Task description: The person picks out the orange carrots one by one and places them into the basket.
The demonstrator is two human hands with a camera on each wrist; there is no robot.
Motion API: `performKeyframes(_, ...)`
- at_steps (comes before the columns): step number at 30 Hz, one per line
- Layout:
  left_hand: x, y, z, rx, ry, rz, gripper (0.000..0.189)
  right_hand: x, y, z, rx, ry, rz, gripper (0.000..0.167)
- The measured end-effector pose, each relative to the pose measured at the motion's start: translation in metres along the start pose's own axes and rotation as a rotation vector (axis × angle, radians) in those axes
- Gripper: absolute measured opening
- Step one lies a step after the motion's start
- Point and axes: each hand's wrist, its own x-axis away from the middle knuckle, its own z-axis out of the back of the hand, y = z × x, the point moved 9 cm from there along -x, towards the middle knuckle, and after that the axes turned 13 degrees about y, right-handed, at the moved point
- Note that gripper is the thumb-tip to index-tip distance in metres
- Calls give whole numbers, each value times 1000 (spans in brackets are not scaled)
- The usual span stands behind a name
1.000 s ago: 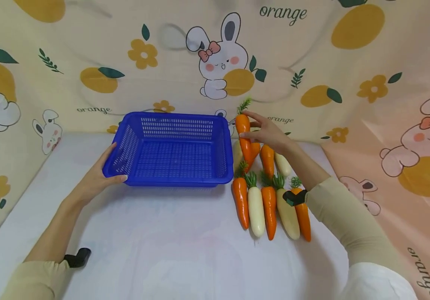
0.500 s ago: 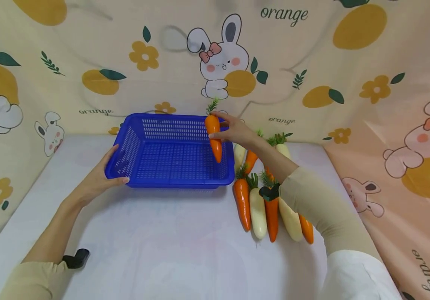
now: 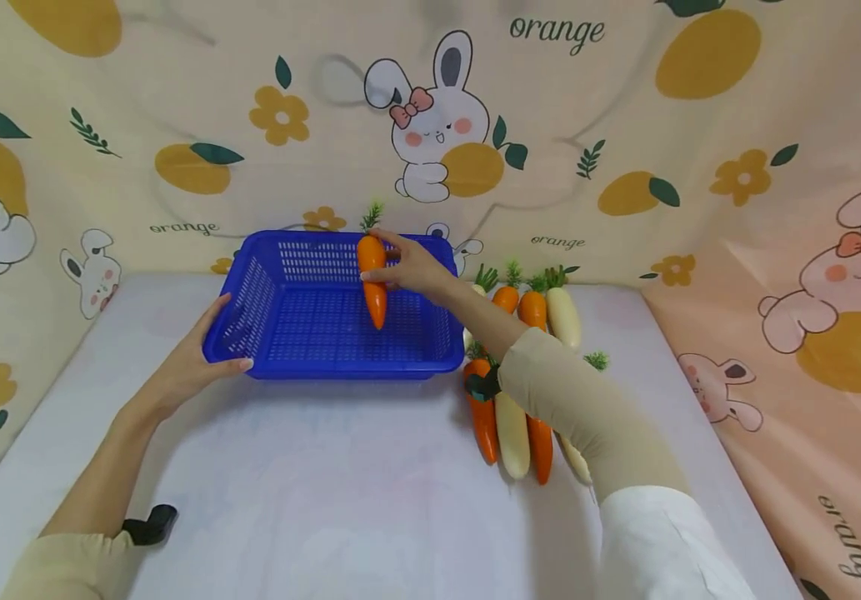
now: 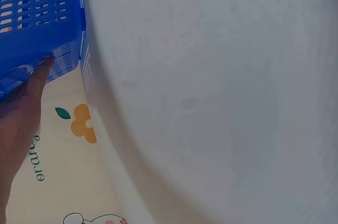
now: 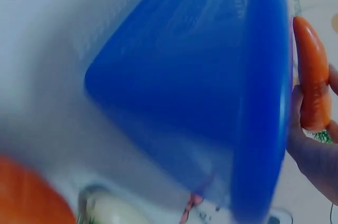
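A blue plastic basket [image 3: 310, 329] with slotted walls stands at the back of the table. My left hand [image 3: 181, 367] holds its left end, the thumb over the front corner rim and the fingers along the outer wall [image 4: 39, 76]. My right hand [image 3: 418, 271] pinches an orange carrot [image 3: 375, 304] near its leafy top. The carrot hangs tip down over the basket, right of its middle. In the right wrist view the carrot [image 5: 311, 71] shows beyond the basket's rim [image 5: 264, 92], between thumb and fingers.
Right of the basket lie two rows of carrots [image 3: 484, 425] and white radishes [image 3: 513, 442], partly hidden under my right forearm. A back-row radish [image 3: 565, 321] lies farthest right. A printed cloth [image 3: 287, 183] hangs behind the white table [image 3: 325, 483].
My right hand has lifted the carrot off the back row and carried it left, over the basket's right rim. The left hand stays on the basket.
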Motion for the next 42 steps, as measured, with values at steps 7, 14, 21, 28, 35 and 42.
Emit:
performKeyframes(7, 1, -2, 0, -6, -7, 8, 107, -4, -6, -39, -12, -26, 3, 80)
performKeyframes(14, 4, -4, -2, 14, -9, 22, 107, -15, -2, -73, -16, -34, -28, 80)
performKeyframes(21, 4, -9, -3, -12, -10, 50, 106, -23, 6, -108, -15, -34, -64, 84)
performKeyframes(28, 1, -12, -5, -32, -17, 59, 106, -30, 19, -139, 102, -7, -83, 84)
performKeyframes(35, 1, -5, -2, -28, -18, 41, 105, -33, 20, -165, 361, -5, -70, 84)
performKeyframes(42, -1, -4, 0, -23, -13, 47, 105, -37, 19, -172, 366, -5, -81, 83)
